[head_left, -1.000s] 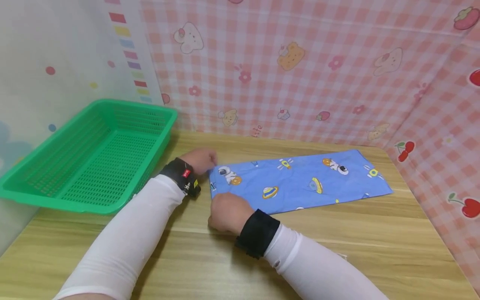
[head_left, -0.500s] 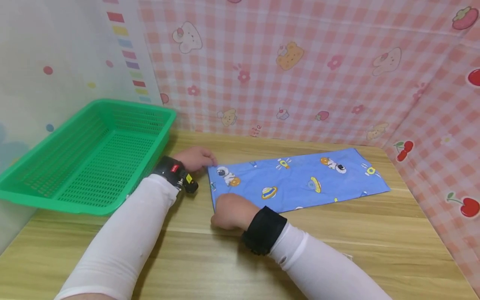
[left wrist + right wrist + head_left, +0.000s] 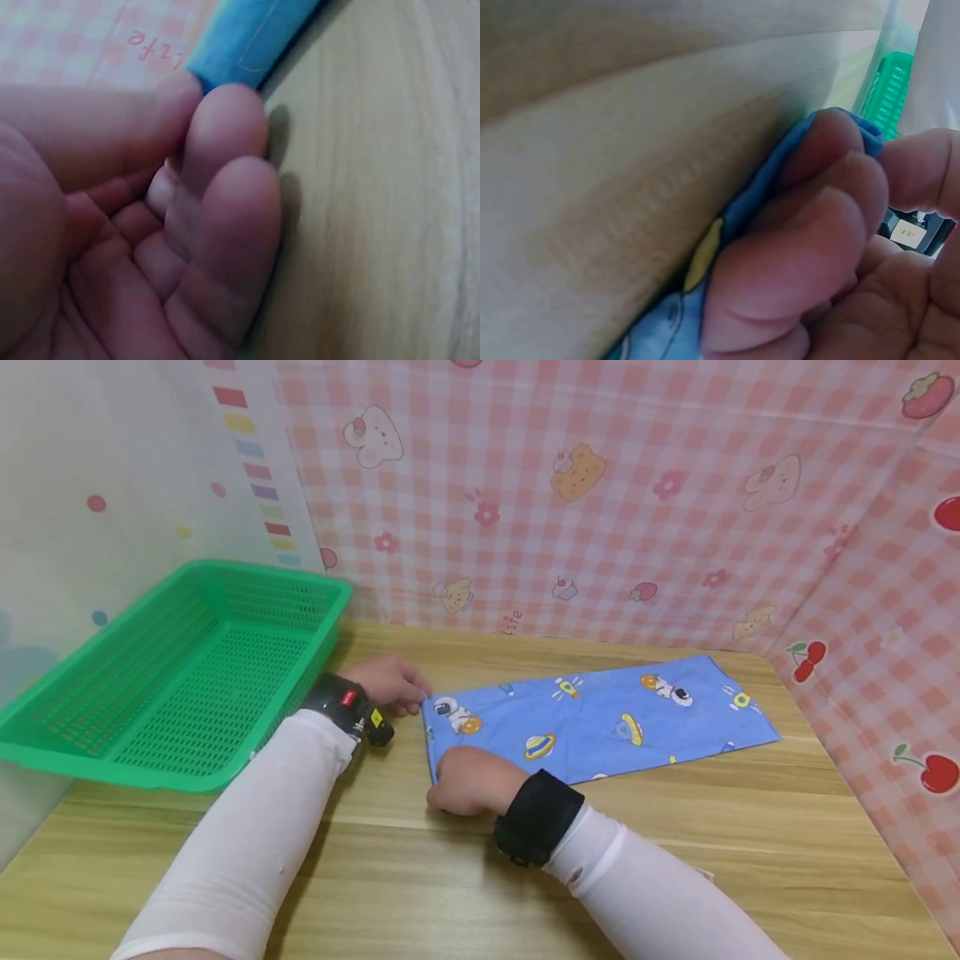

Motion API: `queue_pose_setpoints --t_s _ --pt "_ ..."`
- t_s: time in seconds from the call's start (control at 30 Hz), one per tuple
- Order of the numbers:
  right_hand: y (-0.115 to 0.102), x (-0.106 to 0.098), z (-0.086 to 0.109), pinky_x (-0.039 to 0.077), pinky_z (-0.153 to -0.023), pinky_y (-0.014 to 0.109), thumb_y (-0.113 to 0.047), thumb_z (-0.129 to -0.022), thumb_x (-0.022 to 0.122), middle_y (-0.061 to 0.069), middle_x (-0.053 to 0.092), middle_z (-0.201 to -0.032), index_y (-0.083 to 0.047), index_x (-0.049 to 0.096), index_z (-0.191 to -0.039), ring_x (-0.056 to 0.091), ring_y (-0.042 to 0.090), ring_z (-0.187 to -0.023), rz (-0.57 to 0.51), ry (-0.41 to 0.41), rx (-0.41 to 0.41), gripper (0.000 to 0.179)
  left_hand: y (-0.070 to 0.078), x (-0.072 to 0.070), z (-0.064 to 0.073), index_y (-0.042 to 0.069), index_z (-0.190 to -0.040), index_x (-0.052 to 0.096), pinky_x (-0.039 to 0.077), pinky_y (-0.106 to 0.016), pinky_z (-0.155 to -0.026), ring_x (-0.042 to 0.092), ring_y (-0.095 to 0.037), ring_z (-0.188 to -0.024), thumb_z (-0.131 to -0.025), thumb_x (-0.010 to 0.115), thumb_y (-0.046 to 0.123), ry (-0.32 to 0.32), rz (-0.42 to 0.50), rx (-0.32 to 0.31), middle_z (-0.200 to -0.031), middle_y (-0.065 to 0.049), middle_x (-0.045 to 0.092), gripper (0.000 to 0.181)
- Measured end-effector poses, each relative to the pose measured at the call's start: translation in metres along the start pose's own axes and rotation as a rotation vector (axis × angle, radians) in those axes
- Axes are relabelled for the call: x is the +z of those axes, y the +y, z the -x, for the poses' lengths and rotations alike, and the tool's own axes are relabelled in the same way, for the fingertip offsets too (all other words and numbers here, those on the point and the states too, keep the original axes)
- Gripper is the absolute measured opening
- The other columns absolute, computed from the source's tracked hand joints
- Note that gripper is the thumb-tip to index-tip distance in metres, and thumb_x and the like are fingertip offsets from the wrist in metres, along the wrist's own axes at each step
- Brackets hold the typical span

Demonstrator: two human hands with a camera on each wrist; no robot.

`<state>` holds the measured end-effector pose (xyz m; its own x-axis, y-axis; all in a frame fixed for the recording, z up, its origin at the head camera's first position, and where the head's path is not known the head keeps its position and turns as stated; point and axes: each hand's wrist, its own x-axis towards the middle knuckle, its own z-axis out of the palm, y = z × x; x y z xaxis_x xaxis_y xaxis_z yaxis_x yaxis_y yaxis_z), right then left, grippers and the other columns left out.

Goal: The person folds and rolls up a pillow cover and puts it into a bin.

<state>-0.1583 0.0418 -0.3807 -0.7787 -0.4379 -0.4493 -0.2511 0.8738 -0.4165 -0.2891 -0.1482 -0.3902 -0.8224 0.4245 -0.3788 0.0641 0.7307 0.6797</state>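
A folded blue cloth [image 3: 585, 718] printed with astronauts, rockets and planets lies on the table in the head view, long side left to right. At its far left corner my left hand [image 3: 386, 682] pinches the fabric. The left wrist view shows thumb and fingertip together at the cloth's end [image 3: 244, 45], the other fingers curled beside the wood. My right hand [image 3: 476, 781] holds the near left corner. In the right wrist view, its fingers [image 3: 787, 277] bend along the cloth's edge [image 3: 761, 184] and the thumb meets the corner.
A green plastic basket [image 3: 333, 618] with slotted walls stands at the left, close beside my left forearm. The wooden table [image 3: 420, 893] runs up to a pink checked wall covering [image 3: 450, 485] at the back and another at the right.
My right hand has shifted slightly right along with the near left corner. My left hand has drawn back a little left, then closed its fingertips on the far left corner.
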Motion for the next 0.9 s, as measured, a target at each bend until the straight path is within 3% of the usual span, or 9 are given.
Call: queue_pose_setpoints --t_s 0.23,0.47,0.63,0.9 --pt "0.002 0.0 0.001 0.043 -0.062 0.029 -0.021 -0.094 0.064 0.003 0.054 -0.073 -0.01 0.063 -0.072 0.052 0.019 -0.066 0.017 -0.02 0.021 0.025 0.009 0.004 -0.003 0.011 -0.083 0.069 0.047 -0.028 -0.067 0.056 -0.014 -0.064 -0.106 0.058 0.028 0.003 -0.235 0.063 -0.066 0.004 0.059 0.03" --pt "0.0 0.002 0.006 0.049 -0.071 0.031 -0.021 -0.101 0.058 0.005 0.056 -0.078 -0.006 0.068 -0.08 0.054 0.019 -0.071 0.156 -0.05 0.005 0.028 0.018 0.008 -0.01 0.017 -0.064 0.053 0.041 -0.027 -0.059 0.047 -0.012 -0.055 -0.104 0.057 0.023 0.024 -0.442 0.098 -0.058 0.006 0.048 0.04" --pt "0.0 0.003 0.007 0.048 -0.068 0.029 -0.017 -0.102 0.056 0.005 0.057 -0.079 -0.005 0.069 -0.083 0.053 0.018 -0.071 0.231 -0.06 0.002 0.026 0.023 0.01 -0.01 0.019 -0.059 0.048 0.041 -0.026 -0.058 0.046 -0.011 -0.054 -0.103 0.057 0.021 0.042 -0.482 0.084 -0.057 0.006 0.048 0.044" --pt "-0.003 0.0 0.012 0.047 -0.062 0.03 -0.013 -0.098 0.059 0.005 0.059 -0.083 -0.006 0.068 -0.086 0.055 0.019 -0.071 0.206 -0.029 0.047 0.017 0.031 0.017 -0.005 0.01 -0.067 0.061 0.049 -0.03 -0.068 0.055 -0.018 -0.064 -0.102 0.059 0.019 0.092 -0.495 0.067 -0.07 -0.002 0.061 0.036"
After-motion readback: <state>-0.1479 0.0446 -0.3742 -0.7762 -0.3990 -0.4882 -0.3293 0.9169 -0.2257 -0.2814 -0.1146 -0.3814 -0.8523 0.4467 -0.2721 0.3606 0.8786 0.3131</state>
